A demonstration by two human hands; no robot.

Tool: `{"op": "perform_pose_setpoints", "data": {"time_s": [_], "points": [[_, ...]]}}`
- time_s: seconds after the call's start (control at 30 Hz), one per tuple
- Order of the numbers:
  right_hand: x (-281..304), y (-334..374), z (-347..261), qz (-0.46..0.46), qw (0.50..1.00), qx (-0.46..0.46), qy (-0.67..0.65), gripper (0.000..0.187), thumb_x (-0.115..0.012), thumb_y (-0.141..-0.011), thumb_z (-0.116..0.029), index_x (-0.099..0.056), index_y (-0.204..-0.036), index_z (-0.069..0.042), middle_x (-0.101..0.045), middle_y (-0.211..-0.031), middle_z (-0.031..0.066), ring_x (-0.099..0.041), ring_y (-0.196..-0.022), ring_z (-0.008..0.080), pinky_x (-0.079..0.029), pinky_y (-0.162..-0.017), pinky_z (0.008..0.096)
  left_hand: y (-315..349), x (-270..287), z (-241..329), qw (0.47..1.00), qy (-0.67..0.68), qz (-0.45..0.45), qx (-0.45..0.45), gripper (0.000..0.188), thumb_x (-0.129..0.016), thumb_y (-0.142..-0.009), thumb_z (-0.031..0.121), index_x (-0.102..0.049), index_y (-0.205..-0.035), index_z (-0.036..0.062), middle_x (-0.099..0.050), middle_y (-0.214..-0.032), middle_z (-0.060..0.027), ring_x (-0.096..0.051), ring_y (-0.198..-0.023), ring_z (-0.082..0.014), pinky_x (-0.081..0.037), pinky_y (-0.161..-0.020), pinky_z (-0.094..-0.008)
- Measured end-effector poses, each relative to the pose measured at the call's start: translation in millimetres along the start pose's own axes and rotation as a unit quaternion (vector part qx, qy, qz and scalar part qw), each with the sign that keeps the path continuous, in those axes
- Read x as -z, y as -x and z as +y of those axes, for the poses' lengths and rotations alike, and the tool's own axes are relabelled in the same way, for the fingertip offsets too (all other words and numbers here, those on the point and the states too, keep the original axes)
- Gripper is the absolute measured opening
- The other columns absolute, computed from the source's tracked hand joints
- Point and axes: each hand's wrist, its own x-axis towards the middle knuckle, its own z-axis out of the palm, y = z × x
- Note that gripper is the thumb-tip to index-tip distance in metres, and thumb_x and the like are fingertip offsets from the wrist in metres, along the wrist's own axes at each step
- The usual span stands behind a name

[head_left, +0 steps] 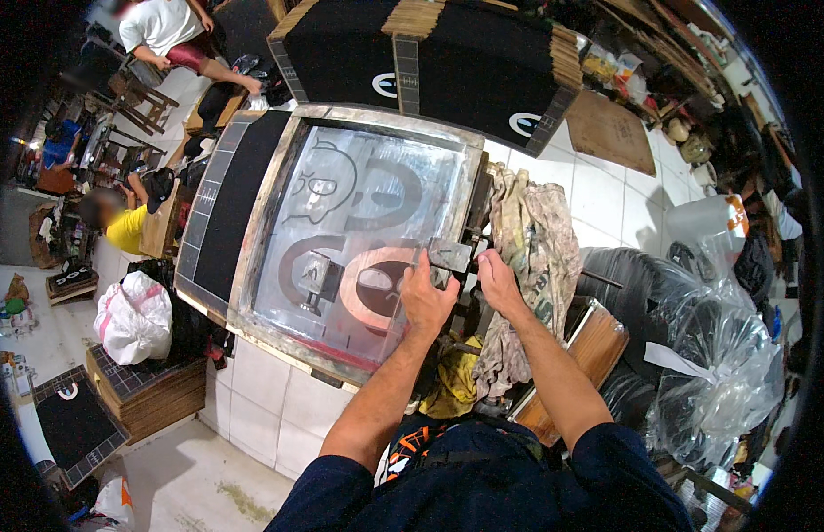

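A silk-screen frame [243, 293] with a translucent mesh lies tilted before me. Its stencil shows rounded cartoon shapes, one of them pinkish. On the frame's right side sits a metal clamp plate [450, 254]. My left hand [427, 297] rests at that edge just below the plate, index finger and thumb apart. To the right of the clamp is my right hand [500, 282], its fingers curled and thumb pressed in beside the clamp's bolt [476, 238]. What its fingertips hold is hidden. A second metal plate [315, 273] shows within the frame.
Stained rags [536, 257] hang right of the clamp, above a wood-handled squeegee [589, 355]. Black printed boards [474, 75] stand beyond the frame. Plastic-wrapped rolls [695, 355] fill the right side. A white sack [134, 316] sits on stacked boards [155, 399] at left. Two people are at far left.
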Motion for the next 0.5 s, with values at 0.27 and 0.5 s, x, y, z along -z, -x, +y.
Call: {"op": "perform_pose_setpoints", "data": {"time_s": [0.27, 0.5], "points": [[-17, 0, 0, 0.115, 0.988, 0.092, 0.042, 0.029, -0.041, -0.103, -0.022, -0.055, -0.093, 0.002, -0.056, -0.079, 0.0284, -0.055, -0.08, 0.0503, -0.045, -0.068, 0.0475, -1, 2, 2, 1.0, -0.009, -0.017, 0.012, 0.072, -0.076, -0.066, 0.023, -0.054, -0.128, -0.0062, -0.064, -0.085, -0.0225, -0.057, -0.081, -0.0409, -0.047, -0.074, -0.0493], [-15, -31, 2, -0.038, 0.95, -0.303, -0.06, 0.05, -0.035, -0.103, -0.035, -0.051, -0.075, 0.003, -0.056, -0.06, 0.0198, -0.055, -0.05, 0.038, -0.044, -0.051, 0.046, -2, 4, 3, 0.999, -0.032, -0.033, 0.017, 0.073, -0.076, -0.066, 0.023, -0.053, -0.129, -0.0056, -0.064, -0.084, -0.023, -0.057, -0.083, -0.0417, -0.048, -0.076, -0.05]]}}
